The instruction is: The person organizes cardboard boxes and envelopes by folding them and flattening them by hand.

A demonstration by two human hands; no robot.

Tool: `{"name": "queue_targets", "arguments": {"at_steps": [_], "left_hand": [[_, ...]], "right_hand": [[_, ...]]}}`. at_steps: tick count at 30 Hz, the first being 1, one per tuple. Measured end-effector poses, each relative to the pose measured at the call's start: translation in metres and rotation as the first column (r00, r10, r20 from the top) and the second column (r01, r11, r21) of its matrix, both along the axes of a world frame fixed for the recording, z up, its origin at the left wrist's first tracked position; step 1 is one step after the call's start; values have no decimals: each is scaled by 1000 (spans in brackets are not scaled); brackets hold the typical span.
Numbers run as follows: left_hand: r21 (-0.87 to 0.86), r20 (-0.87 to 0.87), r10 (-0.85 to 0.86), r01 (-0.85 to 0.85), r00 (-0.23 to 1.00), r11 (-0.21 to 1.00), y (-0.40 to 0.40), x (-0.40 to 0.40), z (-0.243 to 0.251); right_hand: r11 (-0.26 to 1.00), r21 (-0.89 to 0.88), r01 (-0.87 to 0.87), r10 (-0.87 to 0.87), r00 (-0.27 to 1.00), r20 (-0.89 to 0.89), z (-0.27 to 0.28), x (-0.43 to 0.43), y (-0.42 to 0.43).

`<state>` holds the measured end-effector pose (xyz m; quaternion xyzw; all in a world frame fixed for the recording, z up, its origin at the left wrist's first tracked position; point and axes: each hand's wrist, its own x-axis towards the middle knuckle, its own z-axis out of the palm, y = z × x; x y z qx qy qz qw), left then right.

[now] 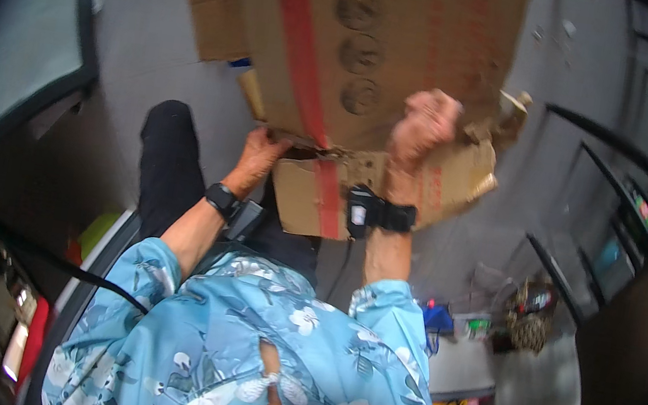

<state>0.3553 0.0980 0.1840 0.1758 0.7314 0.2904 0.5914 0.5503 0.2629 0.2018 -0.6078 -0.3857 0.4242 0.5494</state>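
A large brown cardboard box with a red stripe and round dark printed marks lies before me. Its near flap folds down towards my body, and the cardboard along the fold is torn and ragged. My left hand grips the box at its near left corner, fingertips partly hidden by the cardboard. Above the printed face, my right hand is closed into a fist, blurred by motion. Whether it touches the box or has a scrap inside cannot be made out. Both wrists wear black straps.
A smaller cardboard piece sits beside the box on the grey floor. A glass-panelled door or frame stands at left. To the right are dark-framed racks and a pale low cabinet bearing small items. A black cable runs to my side.
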Motion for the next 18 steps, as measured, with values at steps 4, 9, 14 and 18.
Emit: {"name": "queue_targets", "arguments": {"at_steps": [4, 9, 14, 18], "left_hand": [[-13, 96, -21, 23, 995, 1000, -2, 10, -25], [-141, 132, 177, -158, 975, 977, -9, 40, -20], [-334, 351, -55, 179, 935, 926, 12, 18, -9], [-53, 477, -801, 922, 361, 384, 96, -43, 53]], "right_hand": [[993, -114, -34, 73, 927, 367, 21, -3, 11], [998, 21, -54, 34, 841, 540, 23, 0, 19], [988, -84, 128, -106, 969, 224, -5, -12, 16], [936, -57, 348, -351, 936, -38, -20, -15, 1]]}}
